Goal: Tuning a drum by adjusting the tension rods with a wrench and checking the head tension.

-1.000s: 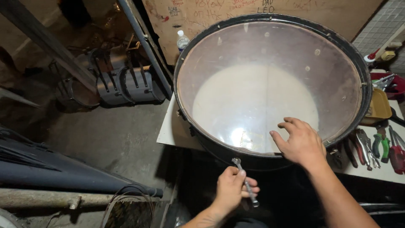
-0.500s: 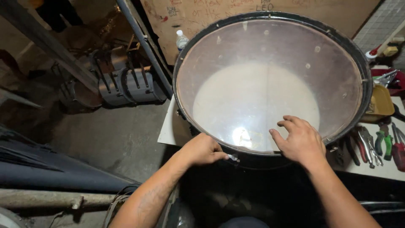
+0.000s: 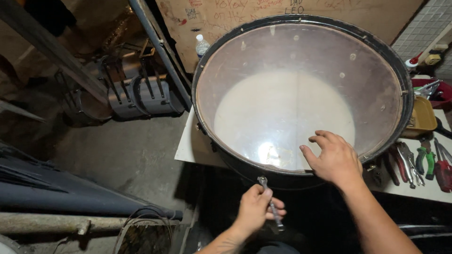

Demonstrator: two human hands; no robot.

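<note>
Drum (image 3: 301, 61), large, black-rimmed with a translucent head, is set on a white table (image 3: 190, 148). Right hand (image 3: 334, 159) is laid on the head near the closest rim, fingers spread apart. Left hand (image 3: 256, 209) is clamped around a metal wrench (image 3: 270, 202), its tip touching the rim below

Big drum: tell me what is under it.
The big drum rests on a white table, whose bare corner shows at its left. The rest under it is hidden. At the near rim the left hand holds a metal wrench; the right hand rests on the drumhead.
</note>
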